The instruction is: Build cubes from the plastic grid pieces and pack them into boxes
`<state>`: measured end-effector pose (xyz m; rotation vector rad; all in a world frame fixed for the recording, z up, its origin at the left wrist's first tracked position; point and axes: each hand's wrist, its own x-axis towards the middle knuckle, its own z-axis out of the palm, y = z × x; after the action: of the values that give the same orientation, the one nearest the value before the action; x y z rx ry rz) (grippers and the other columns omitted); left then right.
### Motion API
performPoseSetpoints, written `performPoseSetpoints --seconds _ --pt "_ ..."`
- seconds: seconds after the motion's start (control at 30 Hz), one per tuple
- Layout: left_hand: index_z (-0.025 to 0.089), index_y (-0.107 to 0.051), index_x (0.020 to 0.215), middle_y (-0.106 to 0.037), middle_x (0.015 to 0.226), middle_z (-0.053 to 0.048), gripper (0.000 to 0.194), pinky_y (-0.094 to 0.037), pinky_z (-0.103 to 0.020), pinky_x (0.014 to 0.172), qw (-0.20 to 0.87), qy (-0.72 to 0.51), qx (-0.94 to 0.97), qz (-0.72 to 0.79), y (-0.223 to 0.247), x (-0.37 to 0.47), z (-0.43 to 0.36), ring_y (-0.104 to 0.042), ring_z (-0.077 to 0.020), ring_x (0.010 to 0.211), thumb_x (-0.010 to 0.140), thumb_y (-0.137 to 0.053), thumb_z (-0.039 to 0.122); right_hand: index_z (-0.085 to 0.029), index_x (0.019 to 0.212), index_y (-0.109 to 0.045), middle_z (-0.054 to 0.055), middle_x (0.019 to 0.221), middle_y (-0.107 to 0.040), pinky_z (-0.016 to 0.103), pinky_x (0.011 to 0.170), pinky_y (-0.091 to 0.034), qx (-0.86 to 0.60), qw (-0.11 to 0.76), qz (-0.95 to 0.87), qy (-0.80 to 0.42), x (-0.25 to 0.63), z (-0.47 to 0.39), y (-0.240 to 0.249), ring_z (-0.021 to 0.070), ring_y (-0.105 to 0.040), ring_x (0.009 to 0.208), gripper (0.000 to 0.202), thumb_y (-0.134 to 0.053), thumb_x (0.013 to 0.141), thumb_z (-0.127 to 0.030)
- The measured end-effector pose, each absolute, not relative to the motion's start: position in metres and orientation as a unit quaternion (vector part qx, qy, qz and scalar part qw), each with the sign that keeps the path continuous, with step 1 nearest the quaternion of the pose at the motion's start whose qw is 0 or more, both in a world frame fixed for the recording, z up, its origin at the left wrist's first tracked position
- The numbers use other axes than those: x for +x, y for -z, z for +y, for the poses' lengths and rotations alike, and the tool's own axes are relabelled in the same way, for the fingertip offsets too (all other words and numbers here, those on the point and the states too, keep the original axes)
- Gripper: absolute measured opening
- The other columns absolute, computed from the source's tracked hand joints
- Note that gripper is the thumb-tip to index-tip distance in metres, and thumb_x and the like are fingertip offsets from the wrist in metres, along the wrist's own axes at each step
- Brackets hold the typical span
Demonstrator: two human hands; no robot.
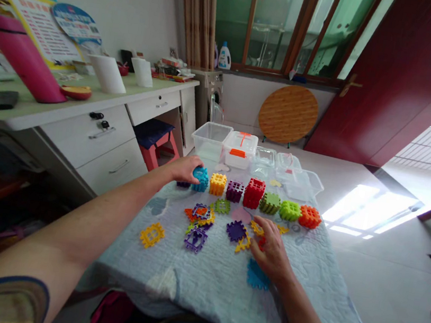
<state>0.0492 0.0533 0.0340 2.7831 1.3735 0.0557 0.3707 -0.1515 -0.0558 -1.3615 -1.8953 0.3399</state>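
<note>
At the left end of a row of stacked plastic interlocking tiles, my left hand [187, 170] has its fingers and thumb around the blue tile stack [200, 179]. My right hand [272, 252] is over the loose tiles, fingers and thumb apart. A red piece [262, 242] shows between them; whether they touch it is unclear. Under that hand's wrist side lies a blue tile [257, 275], partly covered. Nearby are a dark purple tile [236, 231] and a yellow piece [243, 243]. Along the row stand yellow [217, 184], purple [235, 191], red [254, 193], green and orange stacks [310, 217].
Left of centre lie a loose pile with a purple frame tile [195, 239] and a separate yellow tile [152, 235]. Behind the row stand clear plastic bins [212, 134] and a lidded box with orange latches [240, 149]. A desk [162, 85] stands at left, with a stool [156, 140] beside it.
</note>
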Motion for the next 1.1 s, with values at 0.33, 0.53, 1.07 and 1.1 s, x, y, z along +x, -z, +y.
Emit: performPoseSetpoints --seconds 0.33,0.53,1.07,1.1 --pt "0.017 -0.066 0.102 -0.065 0.102 -0.007 0.047 -0.048 -0.029 0.08 0.038 0.052 0.897 0.437 -0.035 0.063 0.064 -0.062 -0.0244 0.094 0.058 -0.071 0.034 -0.021 0.127 -0.052 0.011 0.122 -0.058 0.048 0.102 -0.044 -0.539 0.385 -0.737 -0.136 0.372 -0.152 0.057 0.0274 -0.053 0.116 0.053 -0.054 0.075 -0.016" --pt "0.015 -0.058 0.116 -0.063 0.116 -0.011 0.068 -0.046 -0.032 0.092 0.028 0.029 0.885 0.465 -0.04 0.063 0.054 -0.059 -0.0285 0.108 0.054 -0.078 0.036 -0.022 0.126 -0.053 0.011 0.122 -0.059 0.048 0.101 -0.045 -0.542 0.392 -0.731 -0.131 0.374 -0.151 0.057 0.0272 -0.055 0.115 0.051 -0.054 0.075 -0.017" --pt "0.019 -0.059 0.114 -0.061 0.12 -0.01 0.036 -0.046 -0.039 0.098 0.111 -0.147 0.959 0.216 0.004 0.178 -0.17 -0.054 -0.0264 0.113 0.084 -0.065 0.038 -0.019 0.108 -0.062 0.009 0.104 -0.066 0.045 0.092 -0.049 -0.593 0.456 -0.655 -0.11 0.39 -0.138 0.058 0.0254 -0.06 0.1 0.037 -0.051 0.074 -0.015" --pt "0.018 -0.06 0.111 -0.062 0.118 -0.011 0.035 -0.047 -0.04 0.095 0.104 -0.131 0.962 0.215 0.009 0.187 -0.173 -0.055 -0.0275 0.111 0.083 -0.066 0.039 -0.019 0.107 -0.063 0.01 0.103 -0.066 0.045 0.091 -0.049 -0.595 0.455 -0.653 -0.109 0.391 -0.138 0.059 0.0252 -0.06 0.099 0.036 -0.051 0.074 -0.015"
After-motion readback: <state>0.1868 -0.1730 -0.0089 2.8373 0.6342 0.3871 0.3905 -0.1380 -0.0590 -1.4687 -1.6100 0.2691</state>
